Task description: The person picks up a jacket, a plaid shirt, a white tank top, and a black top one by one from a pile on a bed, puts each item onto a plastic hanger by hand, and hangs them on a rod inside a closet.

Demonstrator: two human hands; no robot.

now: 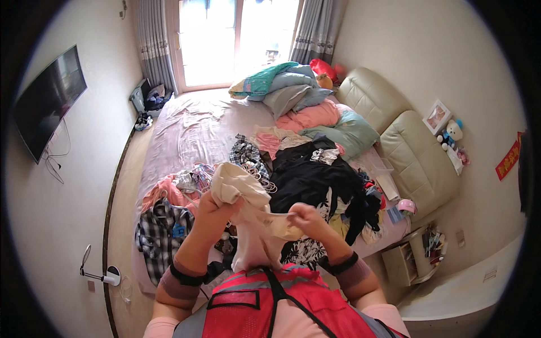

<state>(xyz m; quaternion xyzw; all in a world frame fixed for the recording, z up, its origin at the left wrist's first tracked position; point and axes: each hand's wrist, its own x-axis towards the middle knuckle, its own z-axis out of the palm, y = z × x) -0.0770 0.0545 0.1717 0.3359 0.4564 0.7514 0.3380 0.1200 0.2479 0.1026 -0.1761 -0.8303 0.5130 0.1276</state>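
Observation:
Between my hands, in front of my vest, hangs a cream-white garment [249,224], bunched at its upper left. My left hand [219,211] grips the bunched side, and my right hand [305,219] pinches the right edge of its opening. Beyond my hands a heap of black clothing [315,181] lies on the bed, with a crumpled white cloth [324,156] on top. A bundle of clothes hangers [205,173] lies past my left hand. Left of that hand, a black-and-white checked shirt [162,228] on a hanger drapes over the bed's near edge.
Pillows and folded bedding [291,93] are piled by the cream padded headboard [416,152]. A cluttered nightstand [405,262] stands at the right. At the left are a wall-mounted television [50,101], an open suitcase [148,99] and a white fan-like or lamp-like stand [110,276].

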